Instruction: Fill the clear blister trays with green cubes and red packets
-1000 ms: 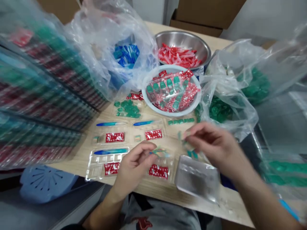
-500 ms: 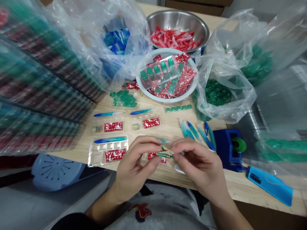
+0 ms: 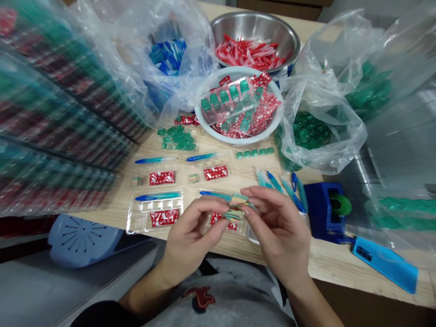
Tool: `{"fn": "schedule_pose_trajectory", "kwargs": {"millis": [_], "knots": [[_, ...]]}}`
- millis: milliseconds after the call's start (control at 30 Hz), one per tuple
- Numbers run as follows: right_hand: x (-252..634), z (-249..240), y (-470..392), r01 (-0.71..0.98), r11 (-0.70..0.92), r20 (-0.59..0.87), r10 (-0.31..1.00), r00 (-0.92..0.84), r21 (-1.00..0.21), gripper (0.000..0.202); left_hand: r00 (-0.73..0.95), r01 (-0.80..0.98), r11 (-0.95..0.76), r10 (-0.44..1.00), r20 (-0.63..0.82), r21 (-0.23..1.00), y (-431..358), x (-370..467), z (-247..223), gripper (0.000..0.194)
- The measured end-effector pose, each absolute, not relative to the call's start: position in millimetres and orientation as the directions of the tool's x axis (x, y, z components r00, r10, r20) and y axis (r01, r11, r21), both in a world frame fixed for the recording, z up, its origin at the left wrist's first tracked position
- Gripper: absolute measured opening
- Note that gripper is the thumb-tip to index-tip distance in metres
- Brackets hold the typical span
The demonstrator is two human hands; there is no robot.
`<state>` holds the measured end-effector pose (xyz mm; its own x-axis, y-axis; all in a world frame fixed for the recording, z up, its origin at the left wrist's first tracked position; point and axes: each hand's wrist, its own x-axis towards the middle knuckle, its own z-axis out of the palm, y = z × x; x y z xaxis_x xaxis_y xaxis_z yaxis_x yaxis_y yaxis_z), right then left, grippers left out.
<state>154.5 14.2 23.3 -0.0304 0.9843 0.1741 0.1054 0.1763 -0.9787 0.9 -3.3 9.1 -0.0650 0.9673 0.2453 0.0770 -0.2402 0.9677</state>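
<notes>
Low over the table's front edge, my left hand point(image 3: 194, 238) pinches a small stack of striped yellow-green pieces point(image 3: 235, 215) between thumb and fingertips. My right hand point(image 3: 281, 234) is closed on more of these striped strips point(image 3: 239, 199), right against the left fingertips. Exactly what the pieces are, I cannot make out. Beneath the hands lies a partly covered red patterned packet point(image 3: 216, 219) with a blue pen point(image 3: 214, 194) above it. To the left, a clear plastic tray point(image 3: 131, 215) holds a blue-to-teal pen point(image 3: 156, 196) and a red packet point(image 3: 165, 218).
Behind stand a pale bowl point(image 3: 200, 120) of red packets, a steel bowl point(image 3: 293, 41) of red pens and plastic bags point(image 3: 354, 131) with green pieces. Stacked filled trays point(image 3: 61, 131) rise at left. A blue tape dispenser point(image 3: 316, 209) and blue phone point(image 3: 384, 263) lie right.
The striped pieces have been spread apart, with some now raised in my right fingers above those in my left. My right hand has shifted slightly left. The view has moved a little.
</notes>
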Motion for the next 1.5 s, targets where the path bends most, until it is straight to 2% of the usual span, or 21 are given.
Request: {"fn": "schedule_pose_trajectory", "kwargs": {"millis": [333, 467, 567, 667, 767, 833, 900, 1000, 1133, 1300, 1500], "knots": [[158.9, 21.1, 7.2, 0.178, 0.260, 0.226, 0.956, -0.188, -0.949, 0.066, -0.081, 0.114, -0.311, 0.944, 0.321, 0.944, 0.0, -2.7, 3.8, 0.022], [161.8, 19.9, 5.0, 0.198, 0.253, 0.198, 0.945, -0.261, -0.947, 0.073, -0.040, 0.159, -0.355, 0.930, 0.365, 0.921, -3.5, -1.2, -0.5, 0.034], [161.2, 14.7, 4.8, 0.208, 0.255, 0.186, 0.935, -0.304, -0.944, 0.074, -0.081, 0.179, -0.355, 0.924, 0.374, 0.917, -9.3, 0.4, -6.0, 0.039], [161.3, 4.9, 5.4, 0.221, 0.207, 0.147, 0.954, -0.260, -0.953, 0.070, -0.209, 0.181, -0.213, 0.946, 0.250, 0.960, -15.7, -13.0, -15.8, 0.029], [166.3, -7.6, 8.7, 0.204, 0.148, 0.119, 0.982, -0.145, -0.968, 0.064, -0.461, 0.176, 0.071, 0.887, 0.019, 0.982, -27.0, -54.1, -29.2, 0.015], [171.4, -14.8, 12.2, 0.176, 0.137, 0.118, 0.987, -0.111, -0.975, 0.060, -0.631, 0.155, 0.251, 0.770, -0.099, 0.956, -39.7, -88.5, -38.0, 0.023], [175.6, -19.1, 14.9, 0.175, 0.142, 0.125, 0.987, -0.104, -0.974, 0.057, -0.718, 0.146, 0.360, 0.679, -0.152, 0.921, -53.0, -116.7, -46.7, 0.032], [177.1, -19.3, 15.9, 0.217, 0.165, 0.146, 0.984, -0.104, -0.962, 0.054, -0.733, 0.168, 0.434, 0.656, -0.182, 0.885, -65.9, -135.6, -60.1, 0.037], [173.9, -16.8, 15.3, 0.257, 0.197, 0.178, 0.979, -0.096, -0.946, 0.052, -0.735, 0.258, 0.521, 0.652, -0.184, 0.814, -70.0, -133.6, -74.9, 0.032], [178.4, -21.5, 15.6, 0.272, 0.172, 0.148, 0.983, -0.109, -0.947, 0.049, -0.751, 0.401, 0.630, 0.642, -0.155, 0.665, -71.4, -133.2, -81.8, 0.023], [181.4, -23.5, 13.8, 0.314, 0.141, 0.117, 0.988, -0.097, -0.939, 0.046, -0.734, 0.558, 0.682, 0.671, -0.101, 0.473, -64.3, -124.5, -81.3, 0.024]]}}
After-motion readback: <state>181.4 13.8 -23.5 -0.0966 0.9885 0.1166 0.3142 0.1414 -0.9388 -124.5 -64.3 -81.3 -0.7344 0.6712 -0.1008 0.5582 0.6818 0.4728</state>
